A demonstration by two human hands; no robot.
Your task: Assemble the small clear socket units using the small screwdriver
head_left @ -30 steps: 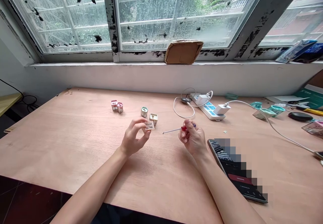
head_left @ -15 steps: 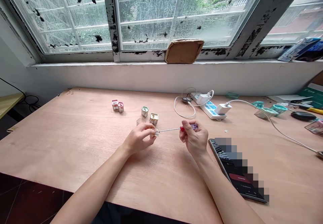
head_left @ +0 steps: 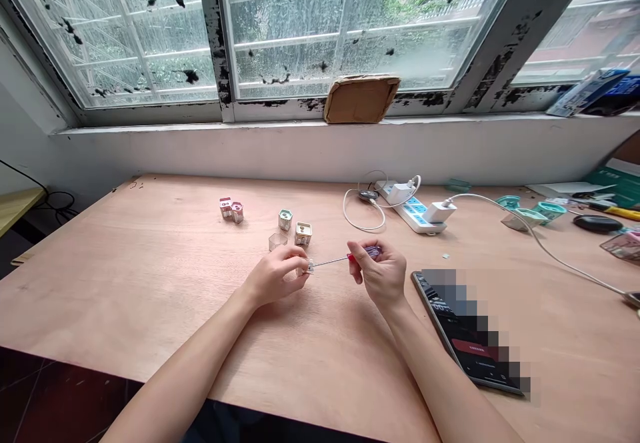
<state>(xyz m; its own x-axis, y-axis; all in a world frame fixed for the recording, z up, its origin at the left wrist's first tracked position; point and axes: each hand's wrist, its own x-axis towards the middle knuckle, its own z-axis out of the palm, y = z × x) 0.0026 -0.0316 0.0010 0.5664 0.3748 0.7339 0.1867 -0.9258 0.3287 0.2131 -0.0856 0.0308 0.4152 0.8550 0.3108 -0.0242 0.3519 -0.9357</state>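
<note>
Here's the right hand (head_left: pixel 381 273) pinching a red-handled screwdriver (head_left: pixel 364 254), shaft running level and pointing left, tip right at a small clear cube (head_left: pixel 305 268) gripped by the curled left hand (head_left: pixel 275 275), mid-worktop (head_left: pixel 150 283)!

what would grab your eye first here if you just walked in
The two hands meet at the middle of the wooden table: the right hand holds a small red-handled screwdriver, its tip at a little clear block pinched in the left hand. Above, a big window with black-flaked frames fills the top of the view.
</note>
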